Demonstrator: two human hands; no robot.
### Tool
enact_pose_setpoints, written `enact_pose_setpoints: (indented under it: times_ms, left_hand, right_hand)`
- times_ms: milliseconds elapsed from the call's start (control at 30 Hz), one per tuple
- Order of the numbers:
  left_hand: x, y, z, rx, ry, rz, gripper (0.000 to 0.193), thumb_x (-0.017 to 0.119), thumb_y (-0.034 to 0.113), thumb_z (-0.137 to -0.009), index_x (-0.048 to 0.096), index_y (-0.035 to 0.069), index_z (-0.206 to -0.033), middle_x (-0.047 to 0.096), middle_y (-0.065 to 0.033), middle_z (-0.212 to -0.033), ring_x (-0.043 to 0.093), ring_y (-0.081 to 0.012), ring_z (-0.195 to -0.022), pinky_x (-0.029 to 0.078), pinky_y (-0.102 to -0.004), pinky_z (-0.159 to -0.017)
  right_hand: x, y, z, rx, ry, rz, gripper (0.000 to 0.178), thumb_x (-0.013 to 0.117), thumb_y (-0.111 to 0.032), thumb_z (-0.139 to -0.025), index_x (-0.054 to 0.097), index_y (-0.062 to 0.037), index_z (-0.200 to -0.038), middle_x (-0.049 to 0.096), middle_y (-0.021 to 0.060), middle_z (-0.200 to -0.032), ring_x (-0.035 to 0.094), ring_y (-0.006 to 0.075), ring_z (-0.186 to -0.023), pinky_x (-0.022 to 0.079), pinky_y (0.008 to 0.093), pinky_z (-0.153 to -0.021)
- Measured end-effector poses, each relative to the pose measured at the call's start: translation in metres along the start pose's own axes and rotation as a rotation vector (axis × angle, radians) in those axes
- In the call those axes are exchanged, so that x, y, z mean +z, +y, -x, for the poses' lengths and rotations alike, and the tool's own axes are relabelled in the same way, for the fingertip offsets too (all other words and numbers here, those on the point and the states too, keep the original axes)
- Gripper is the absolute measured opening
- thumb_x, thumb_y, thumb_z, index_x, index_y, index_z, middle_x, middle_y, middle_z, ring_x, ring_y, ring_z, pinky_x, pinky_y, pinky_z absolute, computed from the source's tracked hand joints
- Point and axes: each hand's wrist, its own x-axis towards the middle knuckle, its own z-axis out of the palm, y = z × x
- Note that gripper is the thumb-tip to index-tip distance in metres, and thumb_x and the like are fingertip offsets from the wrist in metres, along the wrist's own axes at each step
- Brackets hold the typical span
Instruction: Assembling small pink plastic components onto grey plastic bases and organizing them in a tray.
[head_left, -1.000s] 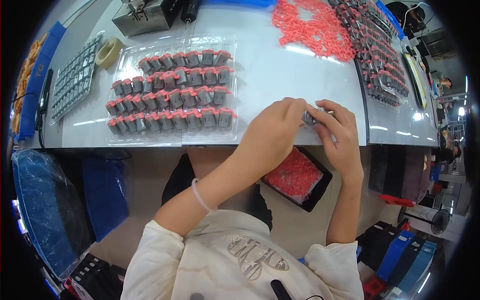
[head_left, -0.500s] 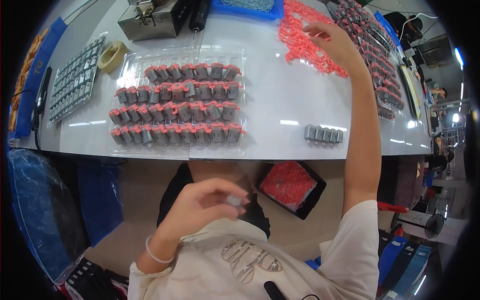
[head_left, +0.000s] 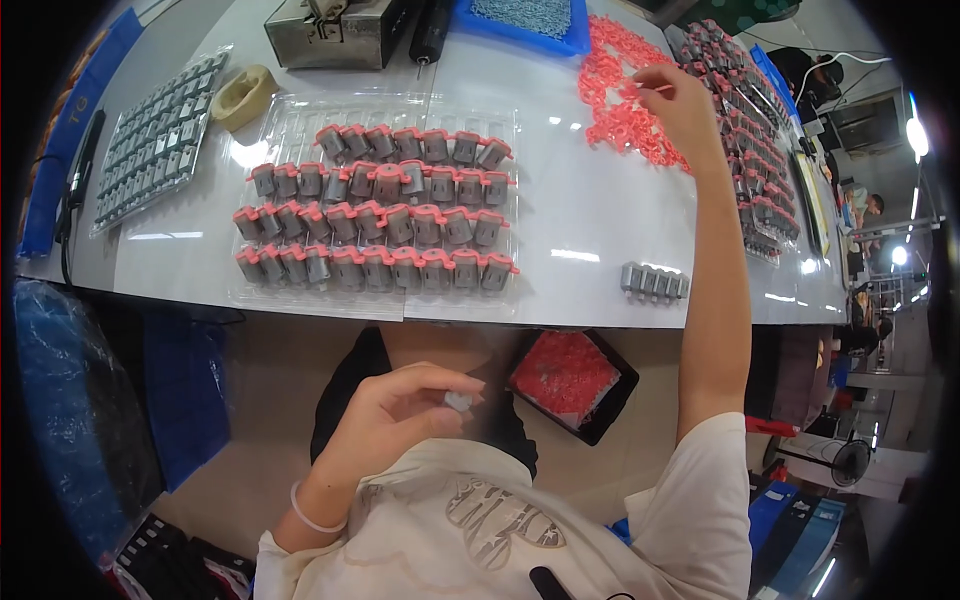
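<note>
Hands well apart, I am at a white table (head_left: 575, 205). On the left are grey blocks (head_left: 160, 137), then a roll of tape (head_left: 255, 105). Next, a clear tray (head_left: 290, 116) holds 4 rows of grey motors (head_left: 400, 228) with red caps (head_left: 389, 170). My left hand (head_left: 390, 425), in front of my shirt (head_left: 420, 525), pinches a small pale bit (head_left: 458, 401). Then comes a pile of red pieces (head_left: 610, 75), and a short row of bare motors (head_left: 655, 283) near the front edge. My right hand (head_left: 688, 110) is at the pile; I can't tell if it holds a piece.
</note>
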Motion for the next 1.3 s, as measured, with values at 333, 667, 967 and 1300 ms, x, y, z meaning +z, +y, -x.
enact_pose_setpoints:
  times_ms: [333,667,967,1300]
  left_hand:
    - [0.010,0.003,0.002,0.035,0.038,0.079,0.027,0.065,0.002,-0.084,0.056,-0.001,-0.109,0.063,-0.0162,-0.099,0.064,-0.0205,-0.085,0.055,-0.0287,-0.072]
    - [0.009,-0.007,0.013,0.043,0.042,0.085,0.031,0.066,0.000,-0.083,0.056,-0.002,-0.112,0.062,-0.0130,-0.103,0.062,-0.0178,-0.092,0.053,-0.0298,-0.081]
    - [0.010,0.000,0.015,0.158,-0.010,0.093,0.037,0.068,0.013,-0.084,0.055,-0.002,-0.115,0.063,-0.0143,-0.100,0.063,-0.0200,-0.088,0.052,-0.0281,-0.074]
    - [0.023,-0.017,0.001,0.349,0.150,0.153,0.030,0.061,-0.004,-0.085,0.054,-0.005,-0.115,0.059,-0.0111,-0.109,0.058,-0.0144,-0.100,0.048,-0.0284,-0.087]
  right_hand:
    - [-0.014,0.013,0.026,-0.101,0.018,0.035,0.020,0.058,0.001,-0.082,0.066,-0.0008,-0.100,0.068,0.0058,-0.094,0.063,0.0129,-0.080,0.050,0.0254,-0.074]
    - [0.007,0.014,0.017,-0.038,0.001,0.162,0.019,0.064,-0.011,-0.082,0.068,-0.0056,-0.100,0.066,0.0089,-0.091,0.060,0.0166,-0.078,0.047,0.0275,-0.072]
    - [0.016,0.012,0.010,-0.059,0.306,0.156,0.019,0.063,-0.014,-0.084,0.068,-0.0012,-0.097,0.067,0.0101,-0.085,0.063,0.0168,-0.076,0.047,0.0260,-0.070]
    - [0.041,-0.196,0.200,-0.284,0.002,-0.348,0.019,0.065,0.010,-0.067,0.068,0.0014,-0.084,0.065,0.0124,-0.079,0.059,0.0166,-0.061,0.047,0.0246,-0.057]
